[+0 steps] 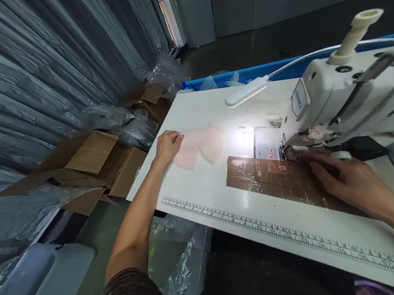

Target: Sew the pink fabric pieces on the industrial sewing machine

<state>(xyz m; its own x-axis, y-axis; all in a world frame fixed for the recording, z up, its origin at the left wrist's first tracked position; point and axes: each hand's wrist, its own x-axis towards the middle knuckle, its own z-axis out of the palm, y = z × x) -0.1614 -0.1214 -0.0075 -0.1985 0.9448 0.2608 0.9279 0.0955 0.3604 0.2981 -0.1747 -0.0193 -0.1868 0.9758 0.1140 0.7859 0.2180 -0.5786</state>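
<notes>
My left hand (167, 146) reaches out to the left edge of the white sewing table (223, 196). Its fingers rest flat on a pale pink, blurred piece of fabric (200, 148) lying on the tabletop. My right hand (348, 179) lies on the brown taped patch (274, 179) just below the needle area of the white sewing machine (347, 99). Its fingers are loosely curled, and I cannot see anything in them.
A small lamp on a flexible arm (247, 91) lights the needle plate (265, 148). A printed ruler (283, 230) runs along the table's front edge. Open cardboard boxes (90, 170) and plastic sheeting (36, 89) stand at the left. Blue bin edge (245, 74) behind.
</notes>
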